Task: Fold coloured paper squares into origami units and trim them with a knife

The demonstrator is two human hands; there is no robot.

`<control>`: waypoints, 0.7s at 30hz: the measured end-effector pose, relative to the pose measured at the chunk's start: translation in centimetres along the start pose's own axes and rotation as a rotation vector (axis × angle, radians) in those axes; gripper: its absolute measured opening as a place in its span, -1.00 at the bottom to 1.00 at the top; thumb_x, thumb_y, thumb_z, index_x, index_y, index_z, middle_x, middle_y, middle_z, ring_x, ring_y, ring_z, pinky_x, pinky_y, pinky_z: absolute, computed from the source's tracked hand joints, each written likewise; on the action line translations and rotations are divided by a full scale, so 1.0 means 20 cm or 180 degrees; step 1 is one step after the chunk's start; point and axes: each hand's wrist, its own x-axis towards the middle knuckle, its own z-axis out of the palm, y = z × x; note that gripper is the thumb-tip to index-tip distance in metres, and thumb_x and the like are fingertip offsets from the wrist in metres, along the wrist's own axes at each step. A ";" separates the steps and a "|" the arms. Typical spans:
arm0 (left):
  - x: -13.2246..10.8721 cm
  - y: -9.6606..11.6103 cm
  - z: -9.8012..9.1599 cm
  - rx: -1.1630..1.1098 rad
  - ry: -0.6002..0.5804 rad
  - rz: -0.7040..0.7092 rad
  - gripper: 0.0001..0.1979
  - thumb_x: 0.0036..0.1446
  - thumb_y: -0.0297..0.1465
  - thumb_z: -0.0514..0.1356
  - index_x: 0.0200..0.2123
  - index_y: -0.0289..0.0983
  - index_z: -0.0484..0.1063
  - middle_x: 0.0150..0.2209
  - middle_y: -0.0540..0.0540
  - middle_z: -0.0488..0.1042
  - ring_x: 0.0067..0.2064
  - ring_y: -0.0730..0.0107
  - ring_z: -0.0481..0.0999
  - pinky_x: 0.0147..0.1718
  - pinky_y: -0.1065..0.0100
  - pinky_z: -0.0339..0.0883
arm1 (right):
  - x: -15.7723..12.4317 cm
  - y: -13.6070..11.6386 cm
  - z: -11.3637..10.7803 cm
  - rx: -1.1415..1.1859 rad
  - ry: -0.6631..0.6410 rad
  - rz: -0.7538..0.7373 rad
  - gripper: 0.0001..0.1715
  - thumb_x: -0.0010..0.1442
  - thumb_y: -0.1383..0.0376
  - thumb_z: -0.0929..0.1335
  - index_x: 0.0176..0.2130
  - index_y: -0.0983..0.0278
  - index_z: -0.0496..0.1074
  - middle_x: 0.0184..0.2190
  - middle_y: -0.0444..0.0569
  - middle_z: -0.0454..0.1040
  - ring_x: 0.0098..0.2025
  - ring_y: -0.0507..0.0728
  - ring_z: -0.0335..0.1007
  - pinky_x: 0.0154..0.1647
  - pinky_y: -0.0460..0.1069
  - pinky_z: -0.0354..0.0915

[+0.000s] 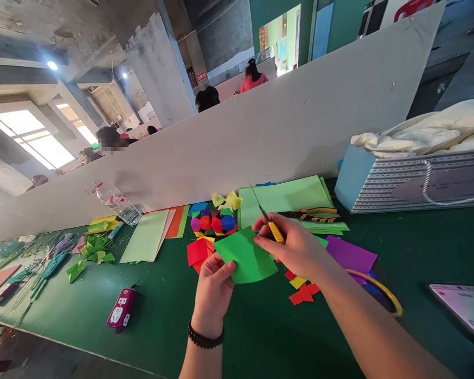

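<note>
A green square of paper (248,259) is held up above the table, tilted. My left hand (217,279) pinches its lower left edge between thumb and fingers, and a dark bead bracelet (205,338) circles that wrist. In my closed right hand (290,245) is a thin pointed tool (275,230) with a yellow-and-black handle, its long tip aimed up and away. The right fingertips also meet the paper's upper right edge. Behind the paper stands a cluster of multicoloured folded paper shapes (214,223). Red paper pieces (198,252) lie just left of it.
Yellow-handled pliers (316,215) rest on light green sheets (288,202). Purple paper (351,257) and a yellow ring (395,302) lie right. Leftward are a water bottle (118,202), green scraps (97,247) and a purple packet (121,308). A phone (464,310) and gift bag (430,179) stay right; a partition (260,137) stands behind.
</note>
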 end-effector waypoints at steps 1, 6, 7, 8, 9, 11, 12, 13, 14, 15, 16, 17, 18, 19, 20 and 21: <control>0.00 0.00 -0.01 -0.0009 0.0004 -0.0029 -0.65 -0.24 -0.36 0.50 -0.32 -0.30 0.57 -0.37 -0.10 0.62 -0.27 0.26 0.62 -0.19 0.31 0.48 | 0.00 0.00 0.01 -0.0047 -0.0068 0.0001 -0.75 0.09 0.12 0.36 -0.27 0.21 0.32 -0.50 -0.22 0.30 -0.56 -0.01 0.14 -0.59 -0.09 0.13; 0.00 -0.02 -0.10 0.0124 0.0159 -0.0145 -0.61 -0.26 -0.30 0.50 -0.31 -0.27 0.55 -0.39 -0.06 0.61 -0.41 0.34 0.59 -0.43 0.39 0.45 | 0.00 0.02 0.10 -0.0307 -0.0455 -0.0075 -0.78 0.12 0.15 0.33 -0.24 0.21 0.36 -0.47 -0.19 0.36 -0.52 0.01 0.22 -0.56 -0.10 0.13; 0.01 -0.02 -0.14 0.0182 0.0231 -0.0127 -0.60 -0.26 -0.29 0.50 -0.30 -0.28 0.55 -0.39 -0.07 0.61 -0.42 0.34 0.59 -0.45 0.39 0.45 | 0.00 0.02 0.11 -0.0406 -0.0513 -0.0073 -0.78 0.14 0.15 0.33 -0.23 0.21 0.37 -0.48 -0.19 0.38 -0.52 0.01 0.24 -0.55 -0.09 0.15; 0.02 -0.01 -0.18 0.0253 0.0323 -0.0080 -0.59 -0.26 -0.28 0.50 -0.29 -0.28 0.55 -0.37 -0.09 0.61 -0.42 0.33 0.59 -0.46 0.38 0.44 | -0.01 0.01 0.11 -0.0502 -0.0539 -0.0059 -0.77 0.15 0.14 0.32 -0.21 0.21 0.38 -0.47 -0.19 0.40 -0.53 0.01 0.26 -0.54 -0.09 0.18; 0.04 0.01 -0.23 0.0336 0.0440 0.0005 -0.58 -0.26 -0.28 0.50 -0.28 -0.29 0.54 -0.34 -0.11 0.61 -0.40 0.33 0.59 -0.44 0.38 0.44 | -0.01 0.01 0.11 -0.0577 -0.0516 -0.0044 -0.75 0.17 0.13 0.32 -0.19 0.20 0.38 -0.46 -0.18 0.43 -0.55 0.01 0.29 -0.54 -0.08 0.20; 0.07 0.06 -0.37 0.0527 0.0759 0.0292 -0.53 -0.26 -0.34 0.50 -0.21 -0.28 0.52 -0.27 -0.10 0.61 -0.32 0.34 0.60 -0.38 0.41 0.43 | -0.03 -0.02 0.06 -0.0658 -0.0272 -0.0032 -0.69 0.18 0.06 0.31 -0.15 0.19 0.39 -0.45 -0.16 0.47 -0.59 0.02 0.32 -0.58 -0.07 0.22; 0.09 0.09 -0.44 0.0635 0.0982 0.0478 -0.50 -0.28 -0.37 0.51 -0.18 -0.25 0.50 -0.28 -0.04 0.61 -0.31 0.38 0.59 -0.37 0.45 0.41 | -0.05 -0.03 0.02 -0.0670 -0.0084 -0.0061 -0.65 0.18 0.02 0.31 -0.14 0.18 0.39 -0.46 -0.15 0.48 -0.60 0.04 0.34 -0.60 -0.07 0.22; 0.11 0.11 -0.52 0.0758 0.1191 0.0644 -0.47 -0.26 -0.36 0.50 -0.13 -0.22 0.48 -0.28 -0.01 0.60 -0.31 0.42 0.58 -0.36 0.46 0.39 | -0.06 -0.04 -0.02 -0.0701 0.0156 -0.0084 -0.61 0.17 -0.03 0.32 -0.14 0.17 0.40 -0.52 -0.17 0.46 -0.62 0.05 0.33 -0.63 -0.07 0.20; 0.13 0.14 -0.59 0.0899 0.1361 0.0747 -0.45 -0.24 -0.35 0.49 -0.10 -0.21 0.46 -0.30 0.01 0.59 -0.32 0.43 0.57 -0.36 0.46 0.38 | -0.08 -0.05 -0.07 -0.0780 0.0364 -0.0086 -0.57 0.16 -0.07 0.32 -0.13 0.16 0.41 -0.58 -0.18 0.42 -0.63 0.07 0.33 -0.64 -0.06 0.20; 0.15 0.15 -0.65 0.1057 0.1464 0.0790 -0.42 -0.23 -0.33 0.50 -0.08 -0.23 0.45 -0.32 0.00 0.58 -0.34 0.43 0.56 -0.37 0.45 0.38 | -0.09 -0.06 -0.11 -0.0865 0.0559 -0.0117 -0.55 0.16 -0.10 0.32 -0.12 0.15 0.42 -0.60 -0.18 0.42 -0.63 0.09 0.34 -0.64 -0.05 0.22; 0.17 0.16 -0.70 0.1226 0.1519 0.0793 -0.41 -0.23 -0.33 0.50 -0.08 -0.26 0.45 -0.32 -0.01 0.57 -0.35 0.42 0.56 -0.36 0.44 0.38 | -0.10 -0.06 -0.15 -0.0984 0.0735 -0.0125 -0.53 0.14 -0.13 0.32 -0.13 0.14 0.43 -0.60 -0.17 0.42 -0.63 0.09 0.34 -0.65 -0.05 0.22; 0.19 0.15 -0.73 0.1402 0.1541 0.0772 -0.41 -0.22 -0.32 0.50 -0.06 -0.28 0.44 -0.32 -0.03 0.56 -0.34 0.39 0.56 -0.35 0.41 0.39 | -0.11 -0.07 -0.18 -0.1108 0.0819 -0.0125 -0.52 0.13 -0.14 0.33 -0.14 0.13 0.44 -0.60 -0.17 0.43 -0.64 0.09 0.34 -0.66 -0.04 0.22; 0.22 0.14 -0.76 0.1583 0.1538 0.0729 -0.42 -0.18 -0.32 0.49 -0.05 -0.31 0.44 -0.30 -0.05 0.55 -0.32 0.36 0.56 -0.33 0.38 0.40 | -0.12 -0.06 -0.20 -0.1212 0.0852 -0.0143 -0.52 0.13 -0.15 0.33 -0.16 0.12 0.45 -0.59 -0.17 0.45 -0.64 0.09 0.34 -0.67 -0.05 0.21; 0.25 0.12 -0.77 0.1764 0.1523 0.0686 -0.46 -0.09 -0.31 0.45 -0.03 -0.32 0.43 -0.27 -0.08 0.54 -0.29 0.33 0.56 -0.30 0.34 0.42 | -0.12 -0.06 -0.21 -0.1299 0.0838 -0.0184 -0.53 0.12 -0.15 0.33 -0.17 0.11 0.45 -0.58 -0.16 0.46 -0.65 0.08 0.33 -0.69 -0.05 0.20; 0.28 0.11 -0.77 0.1943 0.1496 0.0646 -0.52 0.02 -0.29 0.39 -0.01 -0.33 0.42 -0.20 -0.11 0.53 -0.23 0.30 0.56 -0.24 0.28 0.45 | -0.12 -0.06 -0.21 -0.1344 0.0858 -0.0293 -0.55 0.13 -0.14 0.34 -0.19 0.12 0.46 -0.56 -0.16 0.48 -0.66 0.07 0.32 -0.70 -0.06 0.19; 0.31 0.09 -0.77 0.2120 0.1464 0.0619 -0.58 0.13 -0.27 0.32 0.02 -0.32 0.40 -0.11 -0.14 0.50 -0.16 0.26 0.54 -0.19 0.21 0.46 | -0.12 -0.06 -0.21 -0.1367 0.0887 -0.0427 -0.58 0.13 -0.12 0.35 -0.21 0.12 0.47 -0.53 -0.15 0.51 -0.68 0.06 0.31 -0.71 -0.06 0.18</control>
